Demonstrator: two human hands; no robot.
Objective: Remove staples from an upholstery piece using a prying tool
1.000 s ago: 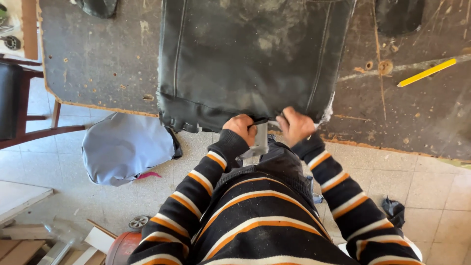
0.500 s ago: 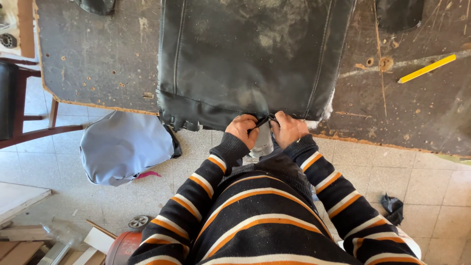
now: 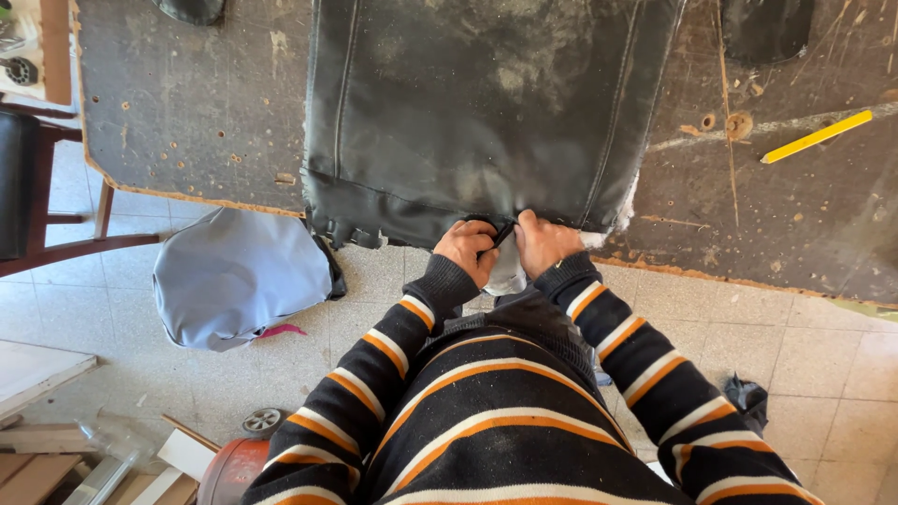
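Gripping the black seat cover (image 3: 477, 112) edge, left hand (image 3: 465, 248) and right hand (image 3: 545, 241) apparently hide a tool.

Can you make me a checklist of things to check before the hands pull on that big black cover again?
1. Both hands on the edge: left hand and right hand grip the near edge of the black leather seat cover. Ok.
2. Cover resting on the worn wooden worktable: ok.
3. Yellow pencil away from the cover: ok.
4. White padding beneath the edge freed: cannot tell.
5. Floor by the feet: grey cushion lies close. Not ok.
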